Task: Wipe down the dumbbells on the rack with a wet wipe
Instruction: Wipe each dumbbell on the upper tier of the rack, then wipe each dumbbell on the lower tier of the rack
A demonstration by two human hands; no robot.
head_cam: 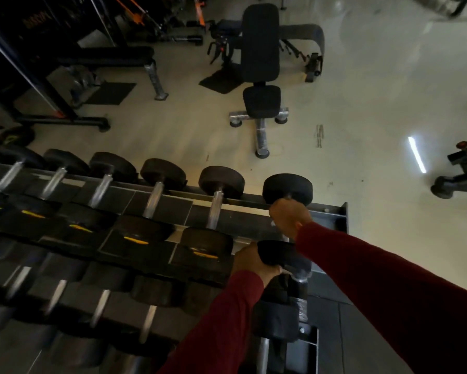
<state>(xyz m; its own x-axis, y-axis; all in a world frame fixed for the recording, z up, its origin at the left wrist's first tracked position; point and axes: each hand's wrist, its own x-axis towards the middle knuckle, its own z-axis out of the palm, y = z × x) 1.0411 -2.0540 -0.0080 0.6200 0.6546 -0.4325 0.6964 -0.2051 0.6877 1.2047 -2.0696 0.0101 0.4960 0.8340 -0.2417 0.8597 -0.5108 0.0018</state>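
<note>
Head view: your right hand [290, 218] is curled round the handle of the end dumbbell [287, 188] on the rack's [332, 214] top tier. Your left hand [250, 261] grips its near head; no wipe shows.

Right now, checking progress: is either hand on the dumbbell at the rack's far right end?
Yes, the right hand grips its handle; the left hand holds its near head.

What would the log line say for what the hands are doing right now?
right hand: grips end dumbbell handle | left hand: holds its near head | wipe: not visible
</note>
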